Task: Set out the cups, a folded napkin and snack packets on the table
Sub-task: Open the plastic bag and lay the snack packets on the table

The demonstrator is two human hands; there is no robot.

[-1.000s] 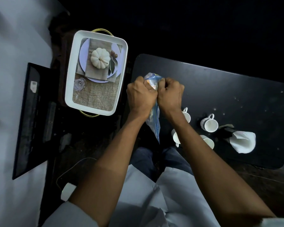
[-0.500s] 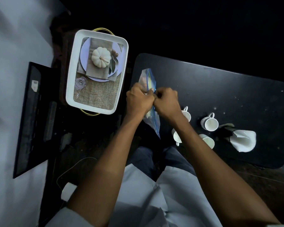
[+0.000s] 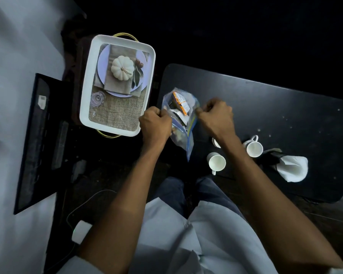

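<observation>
White tray (image 3: 85, 107): far left, beside the black table (image 3: 275, 107), carrying a plate with a white pumpkin (image 3: 122, 67). Left hand (image 3: 155, 123): fingers curled, pinching the left lip of the clear zip bag (image 3: 183, 133). Bag: mouth pulled apart, held over the table's left end, snack packets (image 3: 180, 101) visible inside. Right hand (image 3: 216, 115): curled, pinching the bag's right lip. Cups: one white cup (image 3: 216, 162) at the near edge, a second cup (image 3: 254, 147) right of it, a third partly hidden by the right forearm. Folded napkin (image 3: 292, 168): rightmost, near edge, beside the cups.
</observation>
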